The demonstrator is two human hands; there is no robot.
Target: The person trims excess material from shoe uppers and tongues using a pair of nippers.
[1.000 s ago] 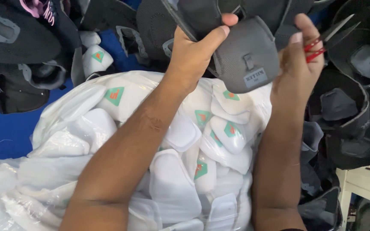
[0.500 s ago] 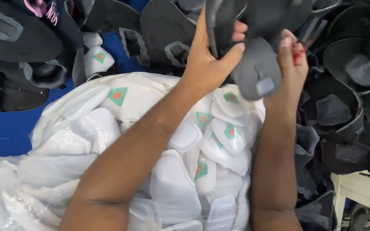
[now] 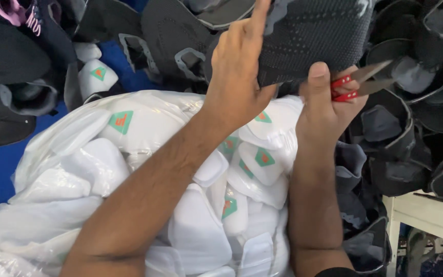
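Dark knitted shoe upper gripped between both hands, left hand closed on its edge, right hand pinching it under the thumb, red-handled snips clasped by its fingers, bagged white insoles below the wrists

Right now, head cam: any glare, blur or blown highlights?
Head view: soft daylight, no hard shadows; mild glare on the plastic bag; the white pieces run near blown out; the dark knit piece is sharp but cropped at the top; the scissors are slightly soft; the stool is blurred at the edge.
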